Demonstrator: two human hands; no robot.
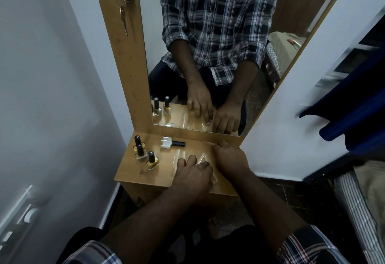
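Fingers (183,162) of the left hand (193,175) lie straight and press flat on the clear thin plastic sheet (195,149). The right hand (229,156) curls its fingers and pinches the sheet's far corner. The sheet lies on the small brown wooden shelf (133,174), under both hands. It is best to press down well and pull slowly, so nothing tears or bumps the gold nail polish bottles (152,163).

You have a clear plastic sheet (199,153) lying flat on the wooden worktop (133,172), glossy and creased, far edge near the mirror (158,55).
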